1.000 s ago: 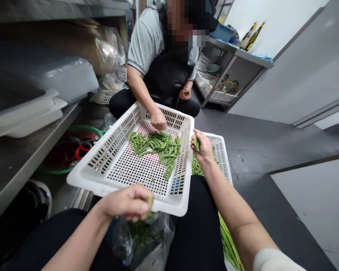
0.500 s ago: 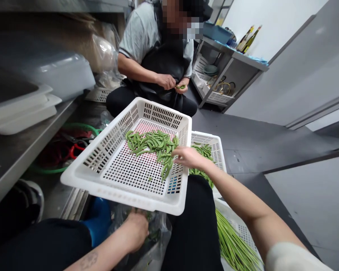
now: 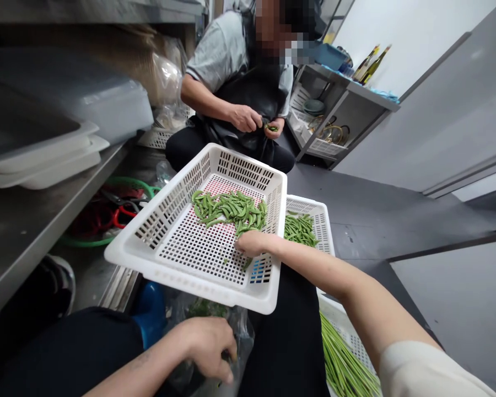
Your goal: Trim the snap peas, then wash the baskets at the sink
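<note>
The right hand (image 3: 254, 242) is now reaching down into the white basket (image 3: 173, 281), where half a second ago it was hovering by the right wall; it is sinking into the near right end of the green pods (image 3: 227, 209), so it is working right at the heap. The pods are lying loosely across the middle and far part of the basket. The left hand (image 3: 210, 344) is hanging over the plastic bag (image 3: 246, 328) below the basket's near edge; its fingers, tucked out of sight just before, are now showing, loosely bent with the thumb standing apart, and are not visibly holding anything. At the far side, a co-worker's hand (image 3: 246, 118), which was dipping into the basket a second ago, is meeting that person's other hand (image 3: 275, 128), which is holding something green.

The right hand's fingers are bending out of sight, so I cannot tell whether they are closing on a pod. The bag's contents are looking dark and blurred. The right arm (image 3: 334, 270) is hiding part of a second basket (image 3: 324, 223), and the long green stems (image 3: 343, 353) are running out of view at the near edge.
</note>
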Motion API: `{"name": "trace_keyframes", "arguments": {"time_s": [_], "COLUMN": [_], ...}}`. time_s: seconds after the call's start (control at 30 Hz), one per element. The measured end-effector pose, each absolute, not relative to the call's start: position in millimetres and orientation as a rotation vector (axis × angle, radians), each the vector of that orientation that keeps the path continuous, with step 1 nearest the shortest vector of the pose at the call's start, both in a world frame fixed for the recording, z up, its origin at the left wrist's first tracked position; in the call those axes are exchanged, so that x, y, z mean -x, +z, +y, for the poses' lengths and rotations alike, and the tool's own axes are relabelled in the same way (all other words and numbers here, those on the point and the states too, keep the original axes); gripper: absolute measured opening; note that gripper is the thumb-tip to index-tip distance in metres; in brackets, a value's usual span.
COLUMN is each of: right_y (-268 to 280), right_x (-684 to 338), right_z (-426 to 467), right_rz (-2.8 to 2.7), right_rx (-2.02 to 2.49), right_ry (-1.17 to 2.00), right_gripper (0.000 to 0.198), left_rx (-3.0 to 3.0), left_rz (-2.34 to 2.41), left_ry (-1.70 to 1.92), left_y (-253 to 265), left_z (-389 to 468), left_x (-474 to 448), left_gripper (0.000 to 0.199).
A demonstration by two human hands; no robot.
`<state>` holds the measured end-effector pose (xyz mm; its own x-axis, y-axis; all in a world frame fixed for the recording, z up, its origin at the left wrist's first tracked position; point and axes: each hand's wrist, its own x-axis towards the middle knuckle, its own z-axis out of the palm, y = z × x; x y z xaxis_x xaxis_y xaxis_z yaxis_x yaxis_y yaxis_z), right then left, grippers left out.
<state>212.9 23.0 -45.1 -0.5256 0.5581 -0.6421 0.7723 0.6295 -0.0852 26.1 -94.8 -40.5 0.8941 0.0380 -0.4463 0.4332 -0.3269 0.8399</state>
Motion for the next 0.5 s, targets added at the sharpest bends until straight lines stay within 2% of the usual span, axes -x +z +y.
{"name": "trace_keyframes", "arguments": {"time_s": [0.07, 0.13, 0.23, 0.3, 0.4, 0.5], "right_y": [-37.7, -31.3, -24.4, -21.9, -21.6, -23.1], "right_x": [-218.2, -221.8, -220.3, -214.4, -202.9, -195.3], "right_z": [29.7, 34.1, 34.6, 31.3, 23.6, 16.2], "right_rz": [2.327, 2.290, 2.030, 1.840, 1.695, 1.792], "right_rx": [-1.343, -1.648, -1.917, -1.933, -1.827, -1.731], "right_ry": [-0.816, -1.340, -2.220, -2.657, -3.003, -3.056], "right_gripper": [0.025, 0.020, 0.008, 0.017, 0.031, 0.036], "left_rx": [-1.594, -1.400, -1.434, -1.555, -1.689, -1.719], "left_rz": [0.282, 0.362, 0.595, 0.825, 1.102, 1.169], "left_ry": [-0.406, -0.271, -0.013, 0.219, 0.518, 0.633], "left_y": [-17.6, 0.6, 12.7, 11.8, 4.3, -1.8], "left_z": [-80.7, -64.8, -43.6, -34.0, -27.0, -23.2], "left_x": [-19.6, -12.5, -5.0, -4.7, -10.2, -15.7], "left_gripper": [0.015, 0.020, 0.022, 0.025, 0.027, 0.028]}}
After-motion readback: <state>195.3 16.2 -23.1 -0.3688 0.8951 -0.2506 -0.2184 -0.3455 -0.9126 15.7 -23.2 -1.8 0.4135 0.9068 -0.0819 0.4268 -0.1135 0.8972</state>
